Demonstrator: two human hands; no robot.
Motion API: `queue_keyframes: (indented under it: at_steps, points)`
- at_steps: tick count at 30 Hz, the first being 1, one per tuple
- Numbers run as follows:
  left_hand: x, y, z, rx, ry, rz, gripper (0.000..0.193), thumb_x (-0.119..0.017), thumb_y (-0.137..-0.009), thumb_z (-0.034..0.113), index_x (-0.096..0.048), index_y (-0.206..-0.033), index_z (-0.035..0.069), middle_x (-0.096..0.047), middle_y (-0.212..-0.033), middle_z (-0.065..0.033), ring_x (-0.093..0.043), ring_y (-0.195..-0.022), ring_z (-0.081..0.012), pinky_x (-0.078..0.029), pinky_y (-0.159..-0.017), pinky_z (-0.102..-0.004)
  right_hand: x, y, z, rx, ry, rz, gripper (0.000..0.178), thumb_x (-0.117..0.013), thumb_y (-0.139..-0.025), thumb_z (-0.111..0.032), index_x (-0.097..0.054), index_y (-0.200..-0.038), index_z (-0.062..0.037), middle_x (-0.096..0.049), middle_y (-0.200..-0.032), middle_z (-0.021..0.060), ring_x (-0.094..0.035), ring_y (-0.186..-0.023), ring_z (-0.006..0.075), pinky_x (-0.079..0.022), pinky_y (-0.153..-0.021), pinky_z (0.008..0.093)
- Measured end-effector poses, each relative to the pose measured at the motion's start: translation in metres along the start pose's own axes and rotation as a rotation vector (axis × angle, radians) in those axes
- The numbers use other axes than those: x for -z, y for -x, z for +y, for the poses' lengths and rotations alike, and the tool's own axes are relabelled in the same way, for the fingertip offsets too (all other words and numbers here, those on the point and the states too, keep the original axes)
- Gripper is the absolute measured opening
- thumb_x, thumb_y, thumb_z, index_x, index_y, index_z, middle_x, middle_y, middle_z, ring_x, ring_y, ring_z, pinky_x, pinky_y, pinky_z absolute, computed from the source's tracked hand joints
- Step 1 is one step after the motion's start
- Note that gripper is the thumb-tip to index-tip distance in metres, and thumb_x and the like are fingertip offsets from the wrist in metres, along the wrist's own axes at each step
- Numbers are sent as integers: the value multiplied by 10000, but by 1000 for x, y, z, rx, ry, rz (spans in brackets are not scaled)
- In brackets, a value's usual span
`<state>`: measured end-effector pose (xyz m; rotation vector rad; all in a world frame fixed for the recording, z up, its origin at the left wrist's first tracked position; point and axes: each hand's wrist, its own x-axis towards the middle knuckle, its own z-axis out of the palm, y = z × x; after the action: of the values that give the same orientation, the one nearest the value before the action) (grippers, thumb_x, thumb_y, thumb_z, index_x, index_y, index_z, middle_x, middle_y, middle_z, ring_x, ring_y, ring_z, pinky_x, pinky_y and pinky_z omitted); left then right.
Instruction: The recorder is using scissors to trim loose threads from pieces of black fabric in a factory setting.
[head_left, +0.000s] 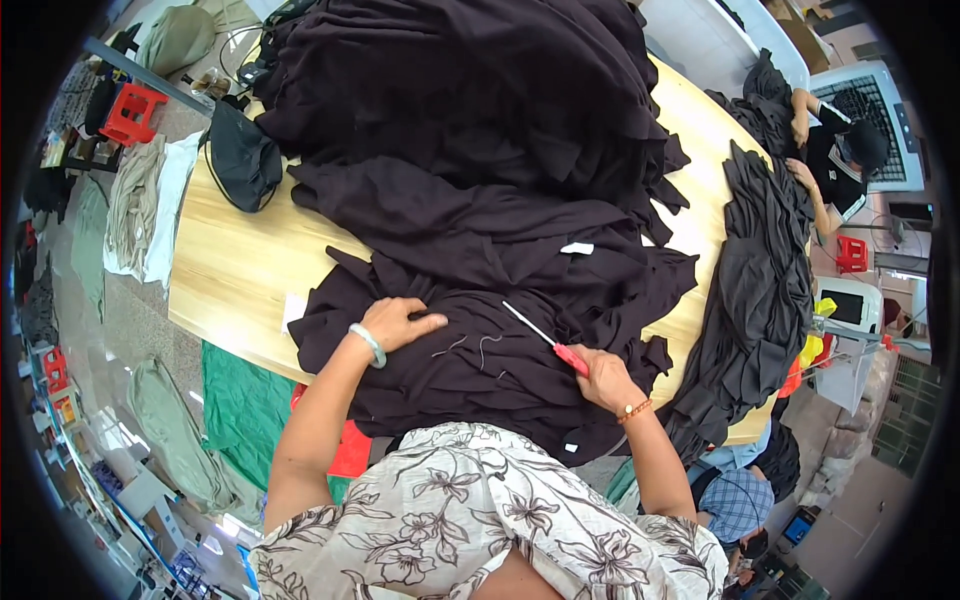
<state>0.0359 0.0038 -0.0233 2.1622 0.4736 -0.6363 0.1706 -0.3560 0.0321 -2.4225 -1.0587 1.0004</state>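
My left hand [402, 324] lies on a dark, nearly black garment [420, 385], thumb stretched out to the right and fingers apart from it. In my right hand [608, 380] is a slim tool [570, 357] with a red handle and a long, thin metal blade; its exact kind is not clear. The tool points up and to the left, over the cloth. Loose pale threads [488, 352] lie on the garment between my hands. A small white label [577, 248] shows on the dark cloth farther away. The garment is bunched along the table edge against my body.
A large heap of dark cloth [460, 80] covers the far part of the wooden table [235, 270]. A black cap-like bag [243, 158] sits at its left. Another dark pile [757, 290] lies to the right, where a co-worker [850, 150] handles cloth. Red stools [133, 113] stand beyond.
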Motion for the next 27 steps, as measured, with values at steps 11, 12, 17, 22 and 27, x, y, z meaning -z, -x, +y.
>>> queue_keyframes:
  at_steps: [11, 12, 17, 22, 27]
  points:
    - [26, -85, 19, -345, -157, 442, 441, -769, -762, 266, -638, -1113, 32, -655, -1084, -181, -615, -1023, -359, -483, -876, -430, 71, -22, -37, 70, -113, 379, 299, -578, -876, -21, -597, -1173, -57, -627, -1016, 169, -606, -954, 376, -489, -847, 405]
    - [35, -100, 14, -297, -101, 332, 533, -760, -762, 258, -609, -1205, 2, -642, -1165, -213, -592, -1113, -377, -465, -963, -410, 80, -31, -45, 72, -139, 335, 294, -583, -881, -33, -593, -1174, -54, -630, -1004, 179, -612, -937, 392, -493, -836, 410]
    - [70, -167, 25, -335, 91, 411, 573, -617, -872, 311, -533, -1296, -66, -546, -1328, -249, -506, -1258, -367, -391, -1074, -386, 81, -106, -10, 181, -84, 195, 221, -617, -865, -96, -605, -1078, -37, -646, -965, 196, -614, -944, 411, -500, -819, 442]
    - [75, -174, 20, -292, 42, 293, 546, -565, -913, 329, -524, -1310, -43, -544, -1321, -253, -498, -1252, -376, -403, -1049, -402, 83, -157, 20, 97, 571, 419, 458, -654, -761, -78, -642, -1212, -153, -438, -1449, 125, -333, -1389, 335, -255, -1118, 553]
    - [37, -137, 1, -412, -397, 386, 740, -665, -839, 229, -314, -1484, 140, -495, -1347, -186, -549, -1119, -379, -465, -900, -493, 71, -140, 37, 16, 645, 481, 471, -585, -789, -46, -620, -1243, -168, -365, -1508, 130, -297, -1412, 353, -204, -1147, 569]
